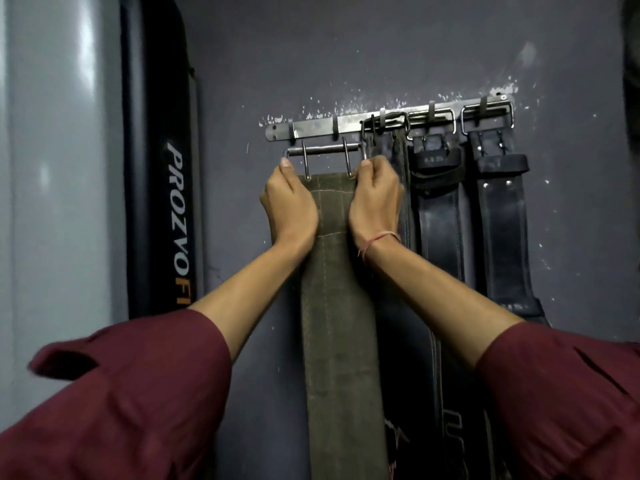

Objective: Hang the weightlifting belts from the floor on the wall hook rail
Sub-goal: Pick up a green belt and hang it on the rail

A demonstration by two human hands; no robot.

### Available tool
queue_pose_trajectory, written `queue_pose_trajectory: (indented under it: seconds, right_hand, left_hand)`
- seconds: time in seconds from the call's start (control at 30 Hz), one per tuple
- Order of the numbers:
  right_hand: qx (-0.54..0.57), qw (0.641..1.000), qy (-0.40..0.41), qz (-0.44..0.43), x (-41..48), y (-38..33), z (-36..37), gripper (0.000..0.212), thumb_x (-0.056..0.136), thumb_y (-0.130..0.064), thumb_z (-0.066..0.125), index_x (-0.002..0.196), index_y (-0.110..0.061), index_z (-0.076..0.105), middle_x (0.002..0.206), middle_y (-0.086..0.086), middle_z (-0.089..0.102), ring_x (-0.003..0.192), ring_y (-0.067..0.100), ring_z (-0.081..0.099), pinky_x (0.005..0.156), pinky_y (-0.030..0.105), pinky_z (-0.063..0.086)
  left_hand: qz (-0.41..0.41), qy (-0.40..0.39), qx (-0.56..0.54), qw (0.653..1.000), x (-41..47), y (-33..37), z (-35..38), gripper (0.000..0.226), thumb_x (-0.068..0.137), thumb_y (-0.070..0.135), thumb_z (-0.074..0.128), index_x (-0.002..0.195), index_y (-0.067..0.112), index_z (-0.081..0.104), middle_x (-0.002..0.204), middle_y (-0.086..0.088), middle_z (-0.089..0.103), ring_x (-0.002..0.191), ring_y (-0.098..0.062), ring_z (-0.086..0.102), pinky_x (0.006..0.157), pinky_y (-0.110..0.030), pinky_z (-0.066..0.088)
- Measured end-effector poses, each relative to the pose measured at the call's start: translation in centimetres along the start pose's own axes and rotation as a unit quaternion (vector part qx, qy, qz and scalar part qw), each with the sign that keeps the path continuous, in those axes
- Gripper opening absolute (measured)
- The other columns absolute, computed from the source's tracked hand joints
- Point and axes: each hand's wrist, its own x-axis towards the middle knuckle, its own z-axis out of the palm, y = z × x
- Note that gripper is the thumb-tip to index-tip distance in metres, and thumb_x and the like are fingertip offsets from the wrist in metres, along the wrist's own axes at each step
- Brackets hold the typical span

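- Nearest us, along the bottom of the frame, our maroon sleeves (138,393) flanked the olive belt (332,306). Its strap ran down the middle and out past the lower edge.
- We judged that belt thick and stiff across its width but limp along its length, and fairly heavy. With most of the weight hanging low, the best hold was at the top, one hand on each edge just under the buckle (323,150).
- At mid-frame our left hand (289,202) was curled round the strap's left edge, thumb tip raised against the buckle's left corner.
- Our right hand (375,199) was clenched round the right edge, with a fingertip against the buckle's right end.
- The buckle, a steel frame with two prongs, looked rigid and smooth, and likely to swing on the strap. It stood just below the hook rail (318,128), seemingly not yet on a hook.
- Farther right, darker belts (438,209) hung from the rail by their buckles.
- At the left, a black pad (162,168) leaned against the wall.
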Motion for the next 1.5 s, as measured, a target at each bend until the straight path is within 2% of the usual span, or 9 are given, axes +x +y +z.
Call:
queue_pose_trajectory:
  seconds: [0.13,0.27,0.43,0.67,0.93,1.07,1.17,1.3,1.5]
  right_hand:
    - [0.001,1.000,0.005,0.009,6.3,1.2,1.9,0.036,0.099,-0.013,0.041,0.064,-0.017,0.041,0.057,-0.008,0.037,0.052,0.005,0.031,0.052,0.031,0.019]
    - [-0.021,1.000,0.007,0.012,10.7,2.1,3.6,0.042,0.098,-0.013,0.040,0.057,-0.020,0.030,0.057,-0.006,0.035,0.054,0.011,0.030,0.054,0.030,0.014]
    - [-0.039,0.999,0.003,0.026,12.8,3.2,5.2,0.036,0.100,-0.014,0.037,0.064,-0.017,0.040,0.062,-0.005,0.040,0.053,0.003,0.031,0.045,0.024,0.022]
    - [-0.060,0.998,-0.010,0.033,12.6,4.1,5.3,0.031,0.101,-0.017,0.034,0.101,-0.004,0.062,0.091,0.011,0.060,0.078,0.026,0.052,0.064,0.030,0.032]
    - [-0.083,0.996,0.012,0.013,9.9,4.5,4.8,0.029,0.104,-0.026,0.041,0.105,-0.006,0.062,0.104,0.015,0.069,0.078,0.021,0.052,0.063,0.025,0.026]
    - [-0.047,0.999,0.007,0.022,6.9,4.5,3.5,0.025,0.103,-0.022,0.044,0.106,-0.002,0.058,0.102,0.019,0.069,0.081,0.026,0.057,0.059,0.022,0.022]
    - [-0.108,0.993,-0.032,-0.018,3.6,4.7,2.3,0.027,0.101,-0.025,0.045,0.117,-0.005,0.054,0.110,0.016,0.068,0.101,0.033,0.063,0.077,0.033,0.042]
    - [-0.165,0.985,-0.051,0.021,-1.3,4.5,-0.5,0.030,0.099,-0.025,0.048,0.120,-0.005,0.055,0.115,0.015,0.067,0.109,0.033,0.060,0.091,0.041,0.044]
    - [-0.173,0.968,-0.135,0.119,-13.2,4.8,-6.7,0.022,0.098,-0.026,0.052,0.108,-0.008,0.059,0.108,0.010,0.068,0.103,0.027,0.062,0.091,0.043,0.048]
  left_hand:
    - [0.007,0.001,-0.004,1.000,4.5,0.8,4.3,0.046,0.107,0.023,0.026,0.070,0.006,0.047,0.082,-0.023,0.062,0.082,-0.034,0.056,0.067,-0.033,0.033]
    - [0.002,-0.004,0.009,1.000,8.4,0.5,7.5,0.050,0.108,0.021,0.025,0.058,0.016,0.032,0.068,-0.006,0.045,0.075,-0.021,0.049,0.063,-0.025,0.036]
    - [-0.016,0.003,0.016,1.000,11.6,-0.8,9.9,0.052,0.107,0.022,0.026,0.057,0.013,0.036,0.078,-0.010,0.049,0.107,-0.033,0.050,0.080,-0.025,0.040]
    - [-0.069,-0.055,0.039,0.995,11.6,-2.5,10.8,0.044,0.107,0.027,0.027,0.102,-0.001,0.060,0.116,-0.023,0.064,0.097,-0.034,0.058,0.076,-0.031,0.039]
    - [-0.039,-0.081,0.072,0.993,10.9,-3.8,9.9,0.051,0.108,0.032,0.024,0.062,0.014,0.039,0.061,0.000,0.042,0.059,-0.018,0.040,0.065,-0.028,0.030]
    - [-0.011,-0.095,0.084,0.992,7.9,-4.4,8.1,0.045,0.107,0.030,0.028,0.068,0.013,0.042,0.066,-0.001,0.048,0.070,-0.022,0.045,0.066,-0.028,0.029]
    - [-0.003,-0.146,0.064,0.987,4.1,-5.4,6.0,0.028,0.106,0.026,0.034,0.104,0.009,0.057,0.102,-0.007,0.063,0.099,-0.026,0.057,0.081,-0.030,0.040]
    - [-0.015,-0.187,0.051,0.981,-1.8,-5.9,2.0,0.040,0.104,0.027,0.040,0.141,0.011,0.044,0.137,-0.012,0.055,0.126,-0.026,0.052,0.108,-0.038,0.040]
    - [-0.026,-0.234,0.010,0.972,-13.4,-6.1,-7.2,0.027,0.102,0.017,0.046,0.122,0.011,0.063,0.117,-0.001,0.069,0.107,-0.012,0.063,0.093,-0.026,0.050]
